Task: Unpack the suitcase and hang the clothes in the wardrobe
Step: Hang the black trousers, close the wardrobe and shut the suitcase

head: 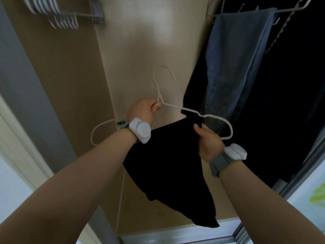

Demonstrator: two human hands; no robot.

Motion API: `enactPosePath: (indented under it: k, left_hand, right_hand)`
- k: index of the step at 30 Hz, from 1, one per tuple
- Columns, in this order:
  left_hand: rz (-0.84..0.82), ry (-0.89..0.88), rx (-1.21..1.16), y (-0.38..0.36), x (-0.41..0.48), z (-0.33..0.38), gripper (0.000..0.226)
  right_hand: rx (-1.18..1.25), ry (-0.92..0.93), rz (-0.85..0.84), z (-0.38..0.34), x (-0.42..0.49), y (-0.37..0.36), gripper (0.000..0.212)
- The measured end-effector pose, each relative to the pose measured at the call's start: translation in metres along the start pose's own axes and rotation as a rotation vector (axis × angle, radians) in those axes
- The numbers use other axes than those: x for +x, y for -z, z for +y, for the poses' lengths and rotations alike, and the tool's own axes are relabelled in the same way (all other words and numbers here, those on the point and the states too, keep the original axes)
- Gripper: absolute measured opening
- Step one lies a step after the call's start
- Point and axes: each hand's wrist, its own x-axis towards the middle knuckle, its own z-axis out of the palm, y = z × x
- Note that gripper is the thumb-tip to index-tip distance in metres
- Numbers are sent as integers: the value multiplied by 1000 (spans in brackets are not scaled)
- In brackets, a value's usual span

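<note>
I stand in front of the open wardrobe (pixel 151 41), looking at its beige back wall. My left hand (pixel 143 110) grips a white wire hanger (pixel 177 107) at the base of its hook, which points up. A black garment (pixel 168 166) hangs down from the hanger. My right hand (pixel 209 141) pinches the garment's upper edge at the hanger's right shoulder. Both wrists wear white bands. The suitcase is out of sight.
A bunch of spare white hangers (pixel 59 13) hangs at the top left. Blue jeans (pixel 235 55) and dark clothes (pixel 284 95) hang on hangers at the right. A grey door frame (pixel 22 81) runs down the left, and a sliding-door rail (pixel 177 238) crosses the bottom.
</note>
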Motion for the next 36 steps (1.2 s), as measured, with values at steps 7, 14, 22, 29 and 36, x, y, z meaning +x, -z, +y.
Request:
enactPosePath:
  k: [7,14,22,29,36]
  left_hand:
    - [83,-20,-115,4,-2,15,68]
    - [13,8,-17,11,6,24,51]
    - [-469,345,-377,15,17,57,23]
    - [-370,726,-1119,-2,24,67,34]
    - [-310,736,-1304,-1,26,82,34]
  right_hand:
    - [-778,366,504,12,-6,3,32]
    - [-999,866,480,-2,-13,12,18]
    - [-1182,376,-164,43,-25,-18,41]
    - [-1213,260,-158,77,-34,-9,88]
    - [-1304,257,-5,73,-18,6,24]
